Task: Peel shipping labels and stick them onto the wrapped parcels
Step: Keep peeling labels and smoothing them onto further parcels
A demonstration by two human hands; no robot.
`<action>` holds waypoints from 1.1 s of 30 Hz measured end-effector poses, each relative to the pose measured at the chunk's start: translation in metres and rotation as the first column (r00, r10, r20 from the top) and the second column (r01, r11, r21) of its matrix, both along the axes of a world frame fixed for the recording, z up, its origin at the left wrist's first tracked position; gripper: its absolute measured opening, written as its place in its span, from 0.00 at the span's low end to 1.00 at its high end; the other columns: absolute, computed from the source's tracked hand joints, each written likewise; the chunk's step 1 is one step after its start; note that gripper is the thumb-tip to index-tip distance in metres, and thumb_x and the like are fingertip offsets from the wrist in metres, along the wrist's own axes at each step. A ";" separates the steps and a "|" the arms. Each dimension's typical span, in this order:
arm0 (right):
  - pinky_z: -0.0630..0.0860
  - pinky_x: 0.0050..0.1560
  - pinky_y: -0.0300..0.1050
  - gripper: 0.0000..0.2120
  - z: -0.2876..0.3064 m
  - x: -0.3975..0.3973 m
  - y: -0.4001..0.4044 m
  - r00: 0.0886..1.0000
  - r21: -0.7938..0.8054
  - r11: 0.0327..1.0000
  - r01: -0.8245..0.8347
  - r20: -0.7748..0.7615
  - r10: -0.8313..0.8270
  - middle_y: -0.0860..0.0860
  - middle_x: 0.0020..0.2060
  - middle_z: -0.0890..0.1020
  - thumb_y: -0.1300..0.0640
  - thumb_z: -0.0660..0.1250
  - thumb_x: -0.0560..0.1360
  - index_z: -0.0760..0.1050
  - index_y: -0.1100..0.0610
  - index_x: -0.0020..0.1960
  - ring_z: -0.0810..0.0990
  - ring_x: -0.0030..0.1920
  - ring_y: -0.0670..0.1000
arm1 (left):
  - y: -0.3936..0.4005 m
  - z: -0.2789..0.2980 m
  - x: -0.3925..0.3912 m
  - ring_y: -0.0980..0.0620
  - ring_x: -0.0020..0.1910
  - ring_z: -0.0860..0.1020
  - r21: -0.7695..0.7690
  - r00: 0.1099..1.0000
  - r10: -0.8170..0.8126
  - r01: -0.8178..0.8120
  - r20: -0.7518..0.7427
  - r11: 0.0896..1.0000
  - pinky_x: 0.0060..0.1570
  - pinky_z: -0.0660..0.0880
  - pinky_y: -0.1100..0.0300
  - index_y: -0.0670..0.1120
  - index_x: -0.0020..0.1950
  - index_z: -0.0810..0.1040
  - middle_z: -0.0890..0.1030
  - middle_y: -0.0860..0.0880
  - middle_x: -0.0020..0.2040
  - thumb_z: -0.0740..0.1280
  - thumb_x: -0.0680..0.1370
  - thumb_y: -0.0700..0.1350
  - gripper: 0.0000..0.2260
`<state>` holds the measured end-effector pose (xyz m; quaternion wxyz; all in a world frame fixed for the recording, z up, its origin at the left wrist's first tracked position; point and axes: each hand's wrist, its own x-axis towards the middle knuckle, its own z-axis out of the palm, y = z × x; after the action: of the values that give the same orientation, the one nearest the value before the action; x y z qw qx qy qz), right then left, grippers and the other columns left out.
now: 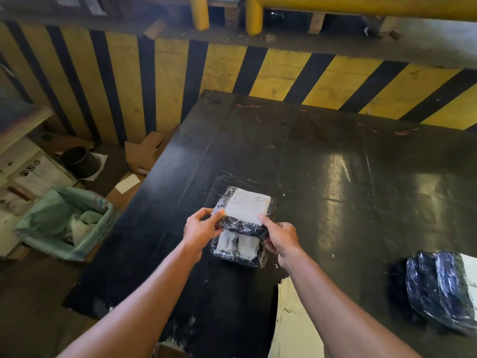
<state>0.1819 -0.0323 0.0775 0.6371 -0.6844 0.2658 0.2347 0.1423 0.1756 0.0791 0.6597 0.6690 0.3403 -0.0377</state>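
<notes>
A small parcel wrapped in dark shiny film [242, 228] rests on the black table [322, 164], tilted up toward me. A white shipping label [246, 206] lies on its top face. My left hand [202, 229] grips the parcel's left edge, thumb at the label's near left corner. My right hand [280, 236] holds the right side, forefinger pressing the label's near right corner. White paper patches [238, 245] show on the parcel's near face. A second wrapped parcel [441, 288] with a white label lies at the right edge.
A sheet of white backing paper [296, 324] lies at the table's near edge. On the floor to the left stand a bin lined with a green bag [69, 223], a black pot [80, 161] and cardboard pieces [144, 153]. A yellow-and-black striped wall [271, 71] runs behind.
</notes>
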 end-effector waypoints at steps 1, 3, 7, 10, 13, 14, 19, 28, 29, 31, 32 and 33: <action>0.72 0.35 0.44 0.20 0.002 0.001 -0.001 1.000 0.010 1.000 0.005 -0.006 -0.005 0.47 0.26 0.76 0.46 0.79 0.74 0.72 0.54 0.35 0.71 0.31 0.49 | -0.002 0.001 0.002 0.48 0.48 0.86 0.002 1.000 0.013 -0.013 0.006 1.000 0.56 0.85 0.47 0.48 0.49 0.87 0.88 0.39 0.50 0.78 0.77 0.51 0.07; 0.72 0.35 0.43 0.20 0.008 0.003 -0.003 1.000 0.046 0.999 0.017 -0.014 -0.016 0.48 0.28 0.77 0.44 0.79 0.73 0.72 0.54 0.37 0.72 0.32 0.49 | -0.005 0.006 0.005 0.48 0.48 0.87 0.003 0.999 0.036 -0.036 0.013 0.999 0.55 0.85 0.48 0.48 0.50 0.87 0.88 0.41 0.49 0.78 0.77 0.52 0.09; 0.71 0.38 0.45 0.22 0.021 0.013 -0.006 0.998 0.121 0.991 0.064 -0.036 -0.060 0.52 0.33 0.77 0.40 0.79 0.71 0.75 0.55 0.42 0.71 0.32 0.49 | -0.013 0.022 0.017 0.49 0.44 0.89 0.054 0.994 0.094 -0.097 0.048 0.994 0.51 0.86 0.52 0.48 0.49 0.87 0.89 0.46 0.46 0.80 0.73 0.58 0.15; 0.73 0.39 0.45 0.21 0.027 0.019 -0.008 0.996 0.126 0.988 0.091 -0.017 -0.090 0.53 0.37 0.81 0.41 0.79 0.72 0.75 0.57 0.44 0.74 0.36 0.50 | -0.020 0.033 0.023 0.51 0.44 0.89 0.071 0.992 0.102 -0.107 0.068 0.992 0.51 0.86 0.52 0.48 0.48 0.87 0.89 0.46 0.46 0.79 0.74 0.57 0.14; 0.77 0.41 0.44 0.21 0.029 0.021 -0.017 0.993 0.099 0.992 0.082 0.079 -0.090 0.53 0.49 0.85 0.43 0.79 0.73 0.76 0.57 0.53 0.79 0.43 0.50 | -0.029 0.037 0.020 0.50 0.47 0.89 0.041 0.991 0.072 -0.077 0.111 0.996 0.56 0.85 0.50 0.48 0.51 0.86 0.89 0.45 0.46 0.77 0.78 0.51 0.08; 0.78 0.43 0.45 0.20 0.029 0.021 -0.023 0.990 0.092 0.993 0.076 0.110 -0.086 0.53 0.51 0.85 0.45 0.78 0.74 0.76 0.56 0.56 0.80 0.45 0.50 | -0.033 0.038 0.019 0.49 0.48 0.89 0.031 0.989 0.062 -0.067 0.134 0.997 0.57 0.85 0.50 0.48 0.53 0.85 0.89 0.45 0.46 0.77 0.78 0.50 0.08; 0.81 0.59 0.52 0.12 0.023 0.015 -0.067 0.975 0.020 0.997 0.081 0.204 -0.083 0.51 0.55 0.85 0.50 0.77 0.77 0.79 0.52 0.56 0.83 0.56 0.51 | -0.070 0.031 0.017 0.48 0.51 0.88 0.051 0.992 -0.022 0.015 0.123 0.999 0.56 0.85 0.51 0.51 0.53 0.83 0.89 0.47 0.48 0.78 0.77 0.49 0.08; 0.82 0.54 0.46 0.08 -0.025 -0.030 -0.192 0.964 -0.116 0.961 0.250 0.122 -0.236 0.50 0.50 0.88 0.57 0.74 0.79 0.84 0.53 0.58 0.85 0.50 0.49 | -0.193 -0.028 0.007 0.50 0.55 0.86 -0.024 0.956 -0.276 0.275 -0.103 0.961 0.61 0.82 0.50 0.54 0.59 0.81 0.88 0.49 0.55 0.79 0.76 0.47 0.13; 0.83 0.58 0.50 0.10 -0.032 -0.034 -0.207 0.963 -0.133 0.955 0.266 0.088 -0.256 0.50 0.50 0.88 0.56 0.74 0.79 0.85 0.54 0.60 0.86 0.51 0.51 | -0.209 -0.036 0.006 0.50 0.57 0.85 -0.011 0.944 -0.307 0.308 -0.124 0.951 0.63 0.81 0.47 0.55 0.59 0.80 0.87 0.50 0.56 0.78 0.76 0.48 0.14; 0.82 0.56 0.50 0.12 -0.046 -0.041 -0.237 0.957 -0.167 0.942 0.291 0.032 -0.289 0.50 0.51 0.88 0.56 0.73 0.80 0.84 0.55 0.63 0.85 0.51 0.51 | -0.241 -0.052 0.005 0.51 0.58 0.84 0.008 0.922 -0.350 0.356 -0.162 0.934 0.64 0.81 0.45 0.56 0.57 0.81 0.86 0.51 0.56 0.78 0.77 0.48 0.12; 0.81 0.52 0.46 0.12 -0.052 -0.043 -0.250 0.952 -0.182 0.935 0.305 0.021 -0.306 0.51 0.52 0.88 0.56 0.72 0.80 0.84 0.56 0.63 0.85 0.51 0.50 | -0.256 -0.058 0.005 0.50 0.58 0.84 0.014 0.912 -0.369 0.377 -0.179 0.926 0.64 0.81 0.44 0.56 0.56 0.81 0.86 0.51 0.57 0.78 0.77 0.48 0.11; 0.78 0.50 0.43 0.13 -0.056 -0.045 -0.263 0.945 -0.190 0.927 0.324 0.020 -0.326 0.51 0.54 0.87 0.58 0.72 0.81 0.83 0.57 0.64 0.83 0.51 0.49 | -0.271 -0.062 0.006 0.50 0.58 0.84 0.018 0.901 -0.386 0.397 -0.199 0.918 0.64 0.81 0.44 0.55 0.56 0.81 0.86 0.51 0.57 0.78 0.77 0.48 0.11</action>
<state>0.1366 -0.2951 0.0215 0.5972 -0.6873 0.4003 0.1034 0.1478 -0.0955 0.0168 0.5831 0.7357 0.2620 -0.2237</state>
